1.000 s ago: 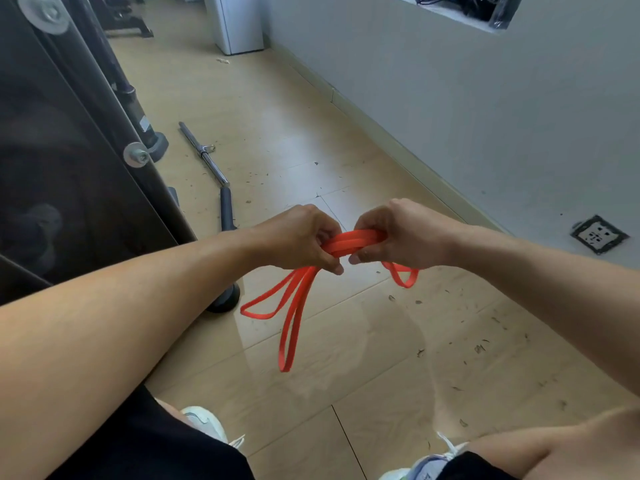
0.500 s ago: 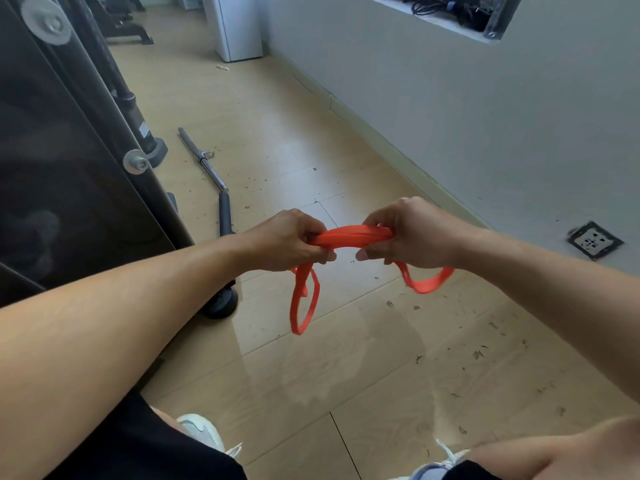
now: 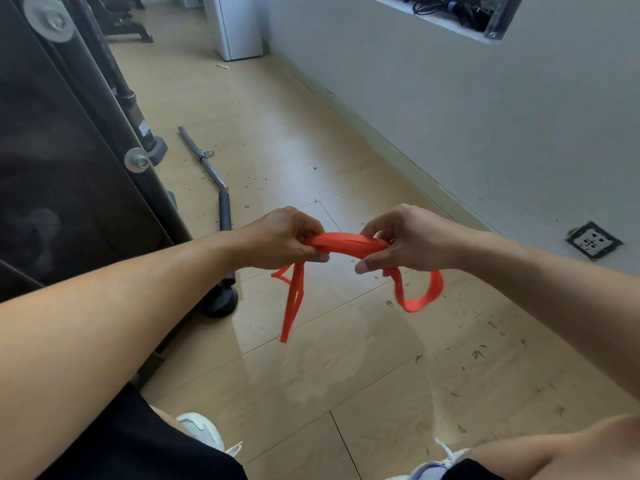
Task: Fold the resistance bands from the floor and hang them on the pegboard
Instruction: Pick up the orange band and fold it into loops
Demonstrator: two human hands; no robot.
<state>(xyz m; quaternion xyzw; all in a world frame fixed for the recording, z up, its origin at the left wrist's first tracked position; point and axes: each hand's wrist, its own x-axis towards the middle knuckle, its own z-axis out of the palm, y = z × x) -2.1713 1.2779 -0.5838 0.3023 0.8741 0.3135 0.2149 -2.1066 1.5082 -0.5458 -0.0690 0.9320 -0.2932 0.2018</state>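
Note:
An orange resistance band (image 3: 346, 242) is bunched into several layers and held in the air above the wooden floor. My left hand (image 3: 280, 239) grips its left part, and a folded end hangs down below that hand. My right hand (image 3: 412, 239) pinches the right part, and a loop droops under it. A short arched stretch of band spans the gap between the two hands. No pegboard is in view.
A dark gym machine frame (image 3: 69, 150) stands close on the left. A metal bar (image 3: 204, 159) lies on the floor beyond the hands. A grey wall (image 3: 485, 116) with a socket (image 3: 594, 240) runs along the right. My shoes (image 3: 202, 431) show below.
The hands have moved slightly apart, so a longer stretch of band shows between them. The long hanging loops under the left hand have been drawn up shorter, and the loop on the right has grown.

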